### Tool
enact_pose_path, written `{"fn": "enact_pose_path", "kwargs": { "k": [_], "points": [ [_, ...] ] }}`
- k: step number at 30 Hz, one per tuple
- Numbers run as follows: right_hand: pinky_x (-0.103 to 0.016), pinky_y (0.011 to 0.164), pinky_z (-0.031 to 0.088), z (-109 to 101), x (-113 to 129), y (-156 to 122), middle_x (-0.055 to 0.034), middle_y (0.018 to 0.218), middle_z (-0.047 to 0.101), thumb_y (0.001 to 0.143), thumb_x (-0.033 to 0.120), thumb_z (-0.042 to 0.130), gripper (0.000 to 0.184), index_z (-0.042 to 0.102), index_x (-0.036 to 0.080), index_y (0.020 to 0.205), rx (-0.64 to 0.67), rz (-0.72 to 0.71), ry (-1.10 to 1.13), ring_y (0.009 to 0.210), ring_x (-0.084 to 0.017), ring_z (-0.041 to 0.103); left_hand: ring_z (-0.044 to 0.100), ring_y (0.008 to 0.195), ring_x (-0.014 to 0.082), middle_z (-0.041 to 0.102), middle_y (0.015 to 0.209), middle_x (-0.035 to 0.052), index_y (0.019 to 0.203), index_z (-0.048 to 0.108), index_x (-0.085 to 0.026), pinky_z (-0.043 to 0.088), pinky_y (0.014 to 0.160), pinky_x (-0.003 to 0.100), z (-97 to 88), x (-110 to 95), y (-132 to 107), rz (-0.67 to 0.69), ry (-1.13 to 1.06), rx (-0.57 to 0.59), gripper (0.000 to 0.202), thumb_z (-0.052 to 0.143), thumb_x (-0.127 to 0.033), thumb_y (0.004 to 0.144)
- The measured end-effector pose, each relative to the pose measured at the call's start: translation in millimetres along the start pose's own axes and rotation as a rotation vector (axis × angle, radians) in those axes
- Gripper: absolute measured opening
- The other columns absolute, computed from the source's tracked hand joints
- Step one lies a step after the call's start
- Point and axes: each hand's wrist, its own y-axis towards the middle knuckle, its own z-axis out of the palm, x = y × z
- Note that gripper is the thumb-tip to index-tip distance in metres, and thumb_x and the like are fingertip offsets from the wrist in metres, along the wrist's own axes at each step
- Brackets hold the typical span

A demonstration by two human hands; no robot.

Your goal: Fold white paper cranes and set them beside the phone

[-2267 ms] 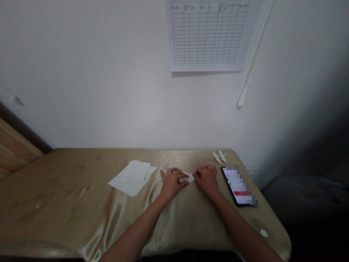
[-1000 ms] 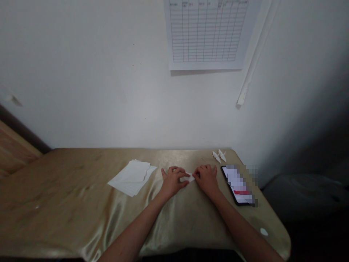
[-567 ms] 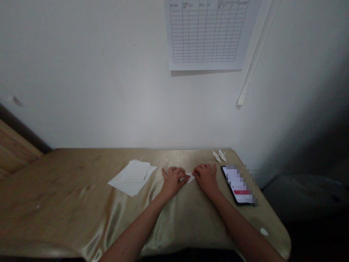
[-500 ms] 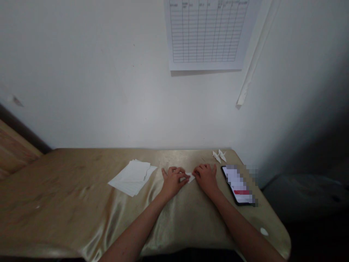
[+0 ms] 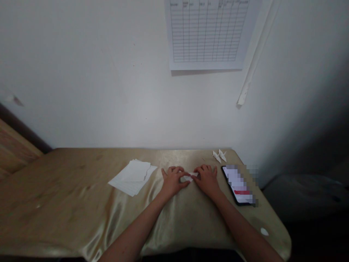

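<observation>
A small folded piece of white paper lies on the table's shiny gold cloth, between both of my hands. My left hand rests over its left end, fingers curled and pinching the paper against the cloth. My right hand holds its right end, fingers bent and pressing down on the fold. Most of the paper is hidden under my fingers.
A stack of white sheets lies left of my hands. Two small folded paper figures sit at the back right corner. A lit phone lies right of my right hand. A white scrap lies near the front right edge. A gridded chart hangs on the wall.
My hands have stayed in place; the fingers shifted slightly on the folded paper, and its visible white part between them looks flatter and narrower than before.
</observation>
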Motion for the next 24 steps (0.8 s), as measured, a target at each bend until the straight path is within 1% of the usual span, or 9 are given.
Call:
{"fn": "enact_pose_path", "kwargs": {
  "k": [3,9,14,20,24],
  "points": [
    [-0.067,0.116,0.01,-1.8,0.8,-2.3,-0.0075,0.119,0.064,0.091,0.047,0.064,0.027,0.069,0.028,0.108,0.02,0.014,0.01,0.123,-0.03,0.05,0.043,0.132,0.0339,0.063,0.13,-0.0006,0.113,0.074,-0.049,-0.003,0.112,0.081,-1.9,-1.1,-0.4,-0.019,0.011,0.007,0.033,0.078,-0.049,0.08],
    [-0.067,0.116,0.012,-5.3,4.1,-4.7,-0.0085,0.122,0.06,0.082,0.054,0.071,0.039,0.069,0.029,0.111,0.03,0.075,0.019,0.126,-0.033,0.047,0.039,0.138,0.0349,0.056,0.143,0.0002,0.116,0.073,-0.051,-0.001,0.113,0.08,-6.8,-6.5,-1.6,-0.051,0.049,0.016,0.035,0.074,-0.055,0.082],
    [-0.06,0.117,0.015,-1.5,0.6,-2.5,-0.0091,0.123,0.06,0.081,0.052,0.073,0.041,0.068,0.027,0.113,-0.002,0.108,0.035,0.126,-0.033,0.047,0.036,0.141,0.0349,0.054,0.146,-0.0004,0.117,0.072,-0.052,0.0,0.113,0.08,-6.0,-6.3,-1.0,-0.06,0.065,0.027,0.037,0.076,-0.053,0.08],
    [-0.049,0.115,0.023,3.8,-11.4,3.2,-0.0073,0.121,0.063,0.086,0.038,0.069,0.027,0.069,0.026,0.11,-0.016,0.138,0.056,0.121,-0.028,0.051,0.033,0.144,0.0364,0.052,0.15,-0.0006,0.117,0.071,-0.052,0.001,0.112,0.082,-5.5,-5.8,-0.7,-0.061,0.075,0.031,0.039,0.078,-0.051,0.078],
    [-0.047,0.114,0.022,5.4,-13.9,4.5,-0.0055,0.119,0.064,0.087,0.035,0.068,0.022,0.07,0.028,0.108,-0.034,0.143,0.06,0.122,-0.028,0.05,0.033,0.144,0.0365,0.051,0.151,-0.0003,0.116,0.071,-0.052,0.002,0.111,0.082,-5.3,-5.6,-0.9,-0.054,0.085,0.024,0.039,0.079,-0.05,0.078]
  ]
}}
